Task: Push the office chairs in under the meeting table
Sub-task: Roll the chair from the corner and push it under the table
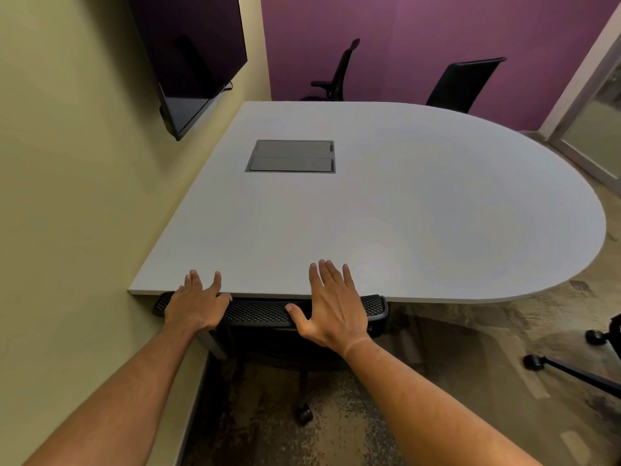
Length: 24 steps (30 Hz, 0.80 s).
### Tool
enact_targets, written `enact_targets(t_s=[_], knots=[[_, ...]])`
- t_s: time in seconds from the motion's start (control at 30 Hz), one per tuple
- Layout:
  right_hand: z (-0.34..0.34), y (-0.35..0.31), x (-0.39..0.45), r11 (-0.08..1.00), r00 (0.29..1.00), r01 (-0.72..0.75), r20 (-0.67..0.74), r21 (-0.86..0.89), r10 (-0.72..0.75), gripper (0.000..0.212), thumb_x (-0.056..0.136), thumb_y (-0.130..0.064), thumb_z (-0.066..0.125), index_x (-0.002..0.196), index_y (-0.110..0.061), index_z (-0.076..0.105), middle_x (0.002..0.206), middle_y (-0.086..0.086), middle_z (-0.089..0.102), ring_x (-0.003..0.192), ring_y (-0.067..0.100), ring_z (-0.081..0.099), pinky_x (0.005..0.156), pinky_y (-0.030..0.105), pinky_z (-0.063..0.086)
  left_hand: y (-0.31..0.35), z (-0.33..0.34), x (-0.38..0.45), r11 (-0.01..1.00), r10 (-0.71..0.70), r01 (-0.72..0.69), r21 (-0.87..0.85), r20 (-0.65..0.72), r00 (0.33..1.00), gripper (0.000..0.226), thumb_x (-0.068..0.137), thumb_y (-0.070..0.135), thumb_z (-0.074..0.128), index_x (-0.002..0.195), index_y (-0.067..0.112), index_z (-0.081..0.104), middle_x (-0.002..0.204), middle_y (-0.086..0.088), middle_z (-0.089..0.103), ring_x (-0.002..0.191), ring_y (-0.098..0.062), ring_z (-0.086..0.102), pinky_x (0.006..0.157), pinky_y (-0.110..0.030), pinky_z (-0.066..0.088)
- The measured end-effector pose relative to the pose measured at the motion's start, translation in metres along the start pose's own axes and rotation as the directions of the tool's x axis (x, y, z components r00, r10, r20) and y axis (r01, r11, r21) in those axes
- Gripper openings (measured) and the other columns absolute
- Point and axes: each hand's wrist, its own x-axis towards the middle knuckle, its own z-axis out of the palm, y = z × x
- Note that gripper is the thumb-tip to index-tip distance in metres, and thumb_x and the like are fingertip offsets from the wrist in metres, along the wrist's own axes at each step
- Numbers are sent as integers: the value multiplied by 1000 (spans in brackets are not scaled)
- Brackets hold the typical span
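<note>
One chair (268, 312) tucked under table (386, 213); your L hand (196, 306) & R hand (331, 309) lie flat, open, gripping nothing. Others beyond your palms remain out.

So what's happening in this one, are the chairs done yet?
Not all of them. A person stands at the straight edge of the meeting table, with the left hand and right hand spread open on the mesh backrest of the near chair, which is tucked right up to the tabletop. Two chairs by the purple wall, the left one and the right one, look unpushed. Another chair's wheeled base shows at the right edge.
</note>
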Motion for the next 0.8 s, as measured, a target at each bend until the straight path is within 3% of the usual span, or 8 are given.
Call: enact_targets(t_s=[0.4, 0.8], knots=[[9, -6, 18, 1000, 1000, 13, -17, 8, -13, 96, 85, -72, 25, 150, -2, 19, 157, 22, 24, 148, 31, 16, 121, 51, 9, -6, -2, 8, 1000, -13, 12, -8, -53, 999, 65, 98, 46, 16, 155, 21, -2, 159, -25, -8, 149, -32, -2, 119, -43, 8], [11, -18, 25, 999, 999, 39, -25, 13, -39, 94, 85, -69, 30, 150, -2, 19, 157, 22, 23, 148, 32, 14, 121, 50, 10, -14, -7, 13, 995, -83, 81, -62, -22, 996, 62, 98, 43, 20, 155, 28, 0, 160, -24, -6, 149, -33, 0, 117, -47, 13]])
